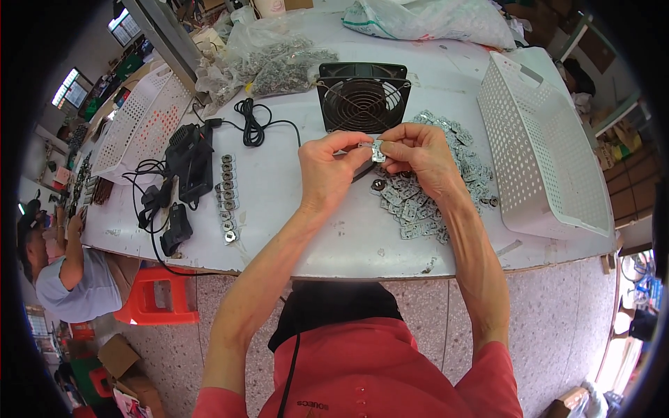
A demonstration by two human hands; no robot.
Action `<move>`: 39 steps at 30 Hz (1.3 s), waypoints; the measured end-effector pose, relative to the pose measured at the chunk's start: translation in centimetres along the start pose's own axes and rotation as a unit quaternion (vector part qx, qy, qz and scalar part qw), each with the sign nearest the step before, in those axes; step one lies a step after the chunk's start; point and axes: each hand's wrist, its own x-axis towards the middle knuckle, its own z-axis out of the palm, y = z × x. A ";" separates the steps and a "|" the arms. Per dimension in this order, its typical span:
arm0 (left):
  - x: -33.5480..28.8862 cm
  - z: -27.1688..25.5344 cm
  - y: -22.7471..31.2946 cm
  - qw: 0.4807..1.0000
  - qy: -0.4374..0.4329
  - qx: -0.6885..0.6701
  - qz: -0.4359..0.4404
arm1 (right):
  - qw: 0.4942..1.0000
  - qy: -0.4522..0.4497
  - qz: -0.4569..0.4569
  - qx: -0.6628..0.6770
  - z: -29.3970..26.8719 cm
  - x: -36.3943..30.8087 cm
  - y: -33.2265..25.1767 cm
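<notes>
Between my two hands, just in front of the fan, is a small silvery metal plate [378,151]. My right hand [426,159] pinches it between thumb and fingers. From the other side my left hand [326,169] is closed, thumb and index fingertips at the plate's left edge. Under and beyond my right hand spreads a loose heap of similar metal plates [416,209]. A small dark round part [378,184] lies at the heap's left edge. Farther left, a column of plates with round parts on them [228,197] is lined up on the table.
A black fan [364,97] stands behind my hands. White perforated baskets stand at right [519,139] and left [150,122]. Black power adapters [189,164] and cables [252,124] lie at left. Bags of metal parts [282,66] lie behind. Another person [73,272] sits at far left by a red stool [159,296].
</notes>
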 end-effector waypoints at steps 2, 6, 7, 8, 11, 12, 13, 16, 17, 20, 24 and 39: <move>0.1 0.0 -0.2 1.000 0.001 0.005 0.003 | 1.000 -0.001 -0.002 -0.002 0.0 0.0 0.1; 0.1 0.3 -0.1 1.000 0.001 -0.010 -0.005 | 1.000 0.005 -0.003 0.008 -0.1 0.0 0.2; 0.1 0.2 0.0 1.000 0.000 -0.009 -0.005 | 1.000 0.004 -0.006 0.008 -0.1 0.0 0.2; 0.1 0.2 0.1 1.000 0.001 -0.013 -0.008 | 1.000 0.004 -0.010 0.009 -0.1 0.0 0.2; 0.2 0.1 -0.1 0.999 0.001 -0.027 -0.017 | 1.000 -0.002 -0.021 0.011 0.0 -0.1 0.1; 0.2 0.1 -0.3 0.999 0.001 -0.036 -0.025 | 1.000 -0.001 -0.021 0.012 -0.1 -0.1 0.1; 0.2 0.0 -0.2 0.999 0.001 -0.035 -0.025 | 1.000 -0.001 -0.026 0.012 0.0 -0.1 0.1; 0.2 -0.1 -0.2 0.999 0.002 -0.032 -0.022 | 0.999 -0.001 -0.033 0.009 0.1 -0.1 0.1; 0.3 -0.1 -0.4 0.999 0.003 -0.030 -0.018 | 0.999 -0.001 -0.036 0.006 0.1 0.0 0.2; 0.3 0.0 -0.4 0.999 0.005 -0.026 -0.018 | 0.999 -0.005 -0.034 0.007 0.0 0.0 0.3; 0.4 -0.2 -0.3 1.000 0.003 -0.020 -0.012 | 0.999 -0.008 -0.036 0.016 0.1 0.0 0.2; 0.4 -0.6 0.1 1.000 -0.011 -0.014 0.002 | 0.998 0.005 -0.057 0.005 0.4 -0.2 0.1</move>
